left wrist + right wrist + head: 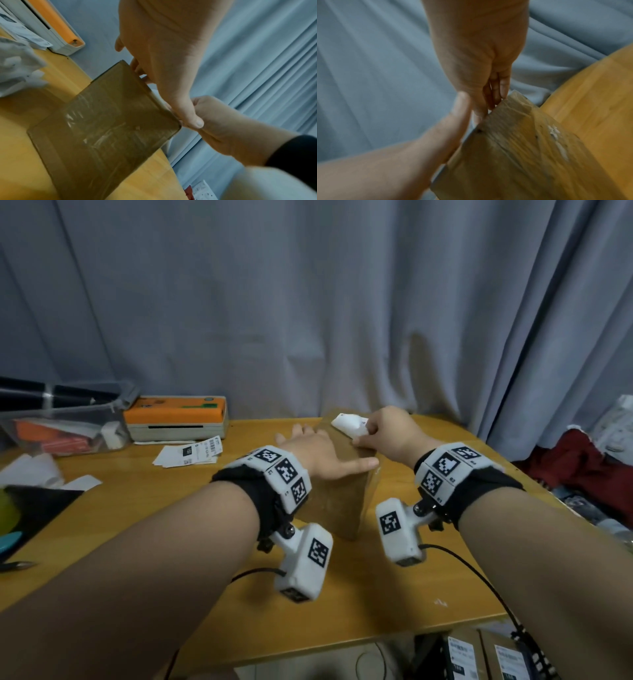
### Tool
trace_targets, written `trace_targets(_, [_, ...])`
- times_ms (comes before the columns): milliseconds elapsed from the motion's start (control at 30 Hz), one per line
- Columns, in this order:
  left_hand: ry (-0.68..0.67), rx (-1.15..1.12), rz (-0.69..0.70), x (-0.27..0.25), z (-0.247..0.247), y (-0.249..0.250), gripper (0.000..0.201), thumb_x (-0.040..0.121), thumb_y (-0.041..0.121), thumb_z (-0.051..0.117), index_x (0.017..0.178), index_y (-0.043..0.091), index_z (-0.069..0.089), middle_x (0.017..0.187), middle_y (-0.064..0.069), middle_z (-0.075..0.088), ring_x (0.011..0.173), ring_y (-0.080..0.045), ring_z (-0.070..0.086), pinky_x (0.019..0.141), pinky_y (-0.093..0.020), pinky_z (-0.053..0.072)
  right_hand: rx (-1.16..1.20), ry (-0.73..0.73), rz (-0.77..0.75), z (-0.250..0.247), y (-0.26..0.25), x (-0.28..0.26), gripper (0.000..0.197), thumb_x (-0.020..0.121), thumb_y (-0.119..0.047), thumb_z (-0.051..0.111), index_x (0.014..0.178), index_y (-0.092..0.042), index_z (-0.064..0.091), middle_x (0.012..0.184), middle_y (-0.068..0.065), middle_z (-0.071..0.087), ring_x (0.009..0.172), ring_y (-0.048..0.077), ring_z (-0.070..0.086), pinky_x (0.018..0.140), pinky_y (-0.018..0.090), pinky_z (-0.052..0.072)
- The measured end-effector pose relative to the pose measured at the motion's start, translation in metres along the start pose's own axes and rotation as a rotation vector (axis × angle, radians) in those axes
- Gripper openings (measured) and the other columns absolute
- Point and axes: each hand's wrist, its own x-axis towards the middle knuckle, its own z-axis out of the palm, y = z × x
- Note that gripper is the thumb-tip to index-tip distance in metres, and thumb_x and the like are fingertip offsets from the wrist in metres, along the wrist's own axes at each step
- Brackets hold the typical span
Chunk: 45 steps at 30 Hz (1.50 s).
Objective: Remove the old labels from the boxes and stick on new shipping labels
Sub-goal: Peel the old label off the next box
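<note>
A brown cardboard box (339,505) stands on the wooden table (171,508). My left hand (308,450) lies flat on its top with straight fingers, the thumb stretched along the near edge. My right hand (387,433) pinches a curled white label (349,424) that lifts off the far part of the box top. In the left wrist view the left hand (163,60) presses the top edge of the box (106,128), with the right hand (223,128) just behind its thumb. The right wrist view shows the right hand (481,54) with fingers bunched at the corner of the box (522,155); it is blurred.
An orange and white label printer (178,419) sits at the back left, with loose printed labels (191,455) in front of it. A clear plastic bin (61,419) and white backing papers (34,470) lie at the left. Labelled boxes (479,655) stand below the table's front edge. A grey curtain (308,302) hangs behind.
</note>
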Motion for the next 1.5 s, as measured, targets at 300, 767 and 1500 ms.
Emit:
trace_targets(300, [-0.131,0.125,0.114,0.002,-0.024,-0.023,0.098,0.069,0.077,0.049,0.146,0.020,0.028,0.151,-0.002,0.031,0.136,-0.028,0.029,0.111,-0.041,0.026,0.016,-0.084,-0.062,-0.021,-0.007,-0.007,0.028,0.078,-0.028,0.075,0.070,-0.006,0.059,0.060,0.002,0.051,0.057,0.015,0.045,0.050,0.022,0.036])
trace_targets(767, [0.003,-0.042,0.347,0.000,-0.016,-0.036,0.060,0.091,0.048,0.047,0.144,0.023,0.035,0.142,0.000,0.046,0.123,-0.020,0.047,0.097,-0.027,0.037,0.287,-0.127,-0.063,-0.011,-0.028,-0.016,0.028,0.090,-0.023,0.062,0.097,0.003,0.059,0.091,0.019,0.070,0.083,0.029,0.069,0.082,0.049,0.055])
trace_targets(1500, [0.409,-0.115,0.607,0.014,0.000,-0.050,0.052,0.087,0.039,0.061,0.133,0.032,0.038,0.130,0.002,0.034,0.109,-0.011,0.037,0.102,-0.032,0.029,0.261,-0.274,-0.077,-0.018,0.009,-0.017,0.038,0.089,-0.046,0.055,0.111,-0.016,0.064,0.103,-0.002,0.067,0.093,0.009,0.060,0.082,0.021,0.046])
